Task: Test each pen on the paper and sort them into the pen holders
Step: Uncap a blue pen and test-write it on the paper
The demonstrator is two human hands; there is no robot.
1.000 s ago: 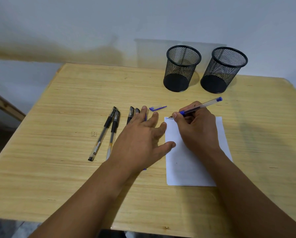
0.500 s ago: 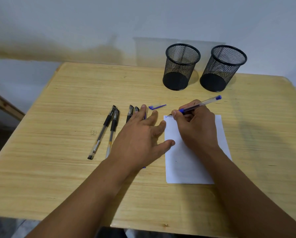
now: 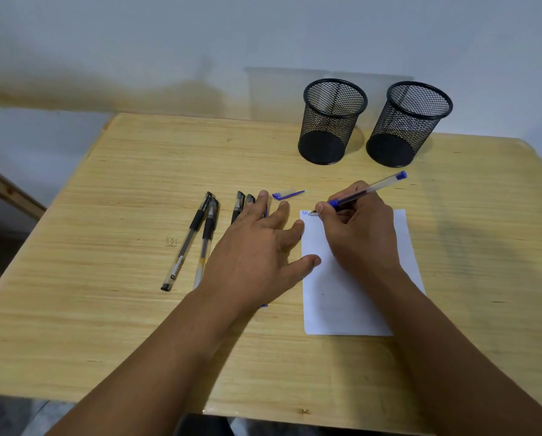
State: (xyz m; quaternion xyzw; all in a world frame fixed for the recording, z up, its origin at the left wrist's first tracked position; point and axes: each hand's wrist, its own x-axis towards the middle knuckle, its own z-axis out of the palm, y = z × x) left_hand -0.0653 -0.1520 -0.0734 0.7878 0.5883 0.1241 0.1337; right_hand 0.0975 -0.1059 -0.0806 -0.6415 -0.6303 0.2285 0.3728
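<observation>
Head view, one entry.

- Tabletop (image 3: 106,309): wooden, carries everything below.
- Paper (image 3: 342,303): white sheet at centre right. A small blue scribble (image 3: 305,213) sits in its 11 o'clock corner; it has grown over the last second, so this pen writes.
- Blue pen (image 3: 367,190): uncapped, tip on the scribble, tail pointing to 2 o'clock.
- Right hand (image 3: 357,234): grip clamped on the blue pen, thumb and fingers pinching it near the tip; heel on the paper.
- Left hand (image 3: 257,253): fingers spread and flat, thumb on the paper's left edge, steadying it; it has barely shifted.
- Blue cap (image 3: 287,194): loose on the tabletop at 12 o'clock of the left hand.
- Black pens (image 3: 197,237): two lie in full view at 9 o'clock of the left hand; further pen ends show above the fingers.
- Pen holders (image 3: 331,121): two black mesh cups at 12 o'clock, upright, apparently empty.

Judgement: first pen tested good; recapping and dropping it into a holder come next.
</observation>
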